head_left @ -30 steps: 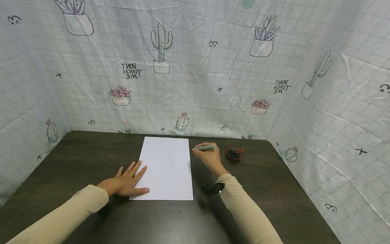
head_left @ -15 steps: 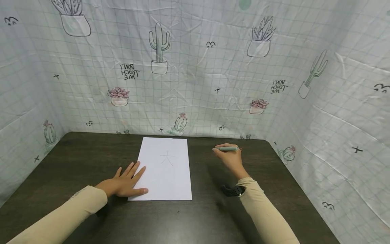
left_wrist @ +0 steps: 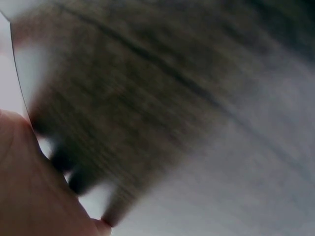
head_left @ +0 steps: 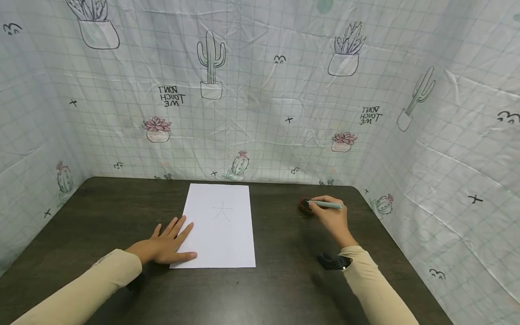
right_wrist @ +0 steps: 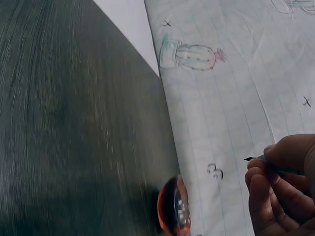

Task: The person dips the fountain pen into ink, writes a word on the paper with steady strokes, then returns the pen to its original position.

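Note:
My left hand [head_left: 164, 246] rests with spread fingers on the lower left edge of a white sheet of paper [head_left: 223, 246]. A thin-lined character, 大, stands on the sheet's upper half. At the right, my right hand [head_left: 334, 220] pinches a pale green pen [head_left: 332, 205], its tip pointing left. That tip is over or at a small dish [head_left: 303, 208], partly hidden by the hand. In the right wrist view the pen's dark nib [right_wrist: 248, 159] shows beyond the fingertips, and the dish [right_wrist: 161, 211] is reddish orange with something black and glossy inside.
Everything lies on a dark wood-grain table [head_left: 227, 298]. A white grid-patterned cloth [head_left: 260, 104] with cactus drawings hangs behind it and along both sides. A black watch strap [head_left: 331, 262] is on the right wrist. The left wrist view is blurred.
My right hand has moved right with the pen, from beside the paper's right edge to the dish. My left hand stays on the paper. The head view has shifted slightly.

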A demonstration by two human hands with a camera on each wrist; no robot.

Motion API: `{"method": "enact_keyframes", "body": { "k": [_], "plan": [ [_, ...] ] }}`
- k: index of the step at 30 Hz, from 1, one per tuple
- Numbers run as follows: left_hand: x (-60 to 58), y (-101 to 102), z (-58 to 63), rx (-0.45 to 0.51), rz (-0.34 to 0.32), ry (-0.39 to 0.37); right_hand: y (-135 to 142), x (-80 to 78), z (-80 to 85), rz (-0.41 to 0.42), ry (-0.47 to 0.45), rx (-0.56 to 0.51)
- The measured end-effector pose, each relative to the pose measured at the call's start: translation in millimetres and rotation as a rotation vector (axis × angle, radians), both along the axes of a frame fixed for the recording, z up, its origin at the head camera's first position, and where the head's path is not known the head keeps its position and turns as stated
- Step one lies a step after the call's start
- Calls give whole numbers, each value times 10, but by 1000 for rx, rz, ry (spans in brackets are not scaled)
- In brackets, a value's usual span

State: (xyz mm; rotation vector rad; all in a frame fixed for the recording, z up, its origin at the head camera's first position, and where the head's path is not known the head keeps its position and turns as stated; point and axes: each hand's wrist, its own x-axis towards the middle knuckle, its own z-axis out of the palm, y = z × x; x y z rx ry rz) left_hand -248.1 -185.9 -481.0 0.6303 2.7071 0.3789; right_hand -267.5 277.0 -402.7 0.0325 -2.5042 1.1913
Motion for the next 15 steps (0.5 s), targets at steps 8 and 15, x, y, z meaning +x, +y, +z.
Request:
{"method": "enact_keyframes", "body": {
  "k": [8, 15],
  "plan": [
    [-10, -14, -38, 6, -1, -1, 242, 43, -76, -22, 52, 17],
    [-9, -8, -25, -3, 2, 6, 376, 59, -156, 35, 74, -54]
  ]
}}
